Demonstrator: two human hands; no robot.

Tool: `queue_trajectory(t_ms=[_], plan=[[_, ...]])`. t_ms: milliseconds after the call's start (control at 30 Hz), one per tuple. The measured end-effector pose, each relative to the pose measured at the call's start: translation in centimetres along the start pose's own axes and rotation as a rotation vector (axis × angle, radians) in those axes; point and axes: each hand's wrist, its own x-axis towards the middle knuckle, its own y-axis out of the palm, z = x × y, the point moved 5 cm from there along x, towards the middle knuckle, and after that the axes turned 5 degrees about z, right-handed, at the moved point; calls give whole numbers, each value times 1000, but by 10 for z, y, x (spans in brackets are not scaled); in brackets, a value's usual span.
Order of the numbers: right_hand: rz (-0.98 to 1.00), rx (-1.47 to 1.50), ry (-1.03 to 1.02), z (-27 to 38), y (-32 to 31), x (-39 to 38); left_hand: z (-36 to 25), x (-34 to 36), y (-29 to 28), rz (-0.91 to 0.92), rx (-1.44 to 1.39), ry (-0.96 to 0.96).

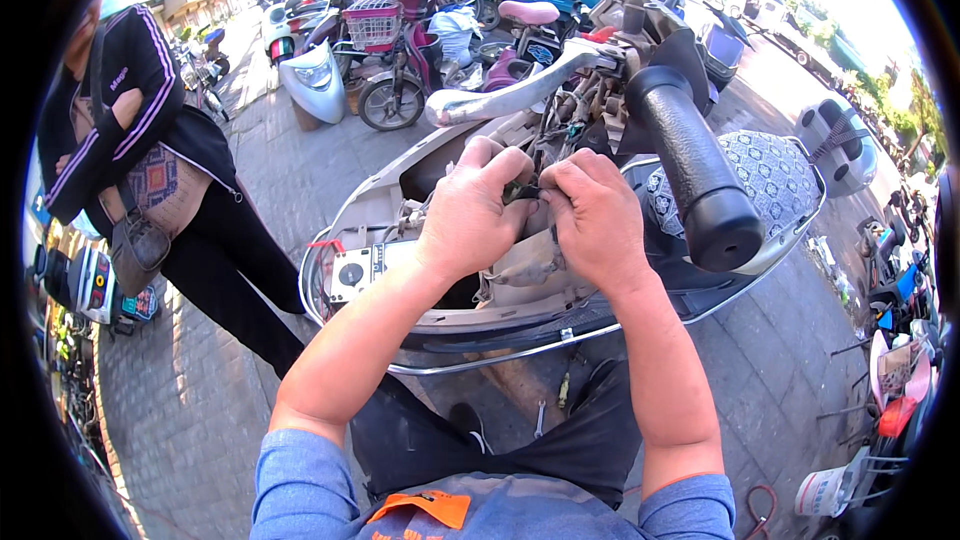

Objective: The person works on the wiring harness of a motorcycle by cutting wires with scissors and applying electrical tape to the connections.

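Both my hands work inside the opened front body of a scooter (pixel 376 202). My left hand (pixel 472 202) has its fingers curled and pinching at a small dark part (pixel 522 190), perhaps a connector or wire, too small to make out. My right hand (pixel 590 217), fingers bent, pinches at the same part from the right. Wire bundles (pixel 560 122) run just above them. A grey handlebar with a black rubber grip (pixel 700 165) angles over my right hand. A boxy battery-like unit with a red lead (pixel 353 270) sits below left of my left hand.
A person in a dark striped jacket (pixel 130 125) stands close at left. The scooter's patterned seat (pixel 740 170) is at right. Parked scooters (pixel 395 50) crowd the background. A screwdriver (pixel 564 390) and wrench (pixel 540 418) lie on the pavement (pixel 770 360) between my legs; a white bucket (pixel 825 490) stands lower right.
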Motion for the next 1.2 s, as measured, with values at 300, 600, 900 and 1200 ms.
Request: queue_trajectory(t_ms=[300, 600, 900, 1200], plan=[[-89, 114, 44, -4, 8, -5, 24, 4, 6, 60, -187, -428], [-88, 96, -34, 1, 0, -4, 30, 3, 16, 219, -1187, -690], [-116, 61, -9, 4, 1, -4, 26, 1, 8, -56, -935, -399], [-128, 103, -40, 0, 2, -9, -25, -16, 1, -121, -157, 92]])
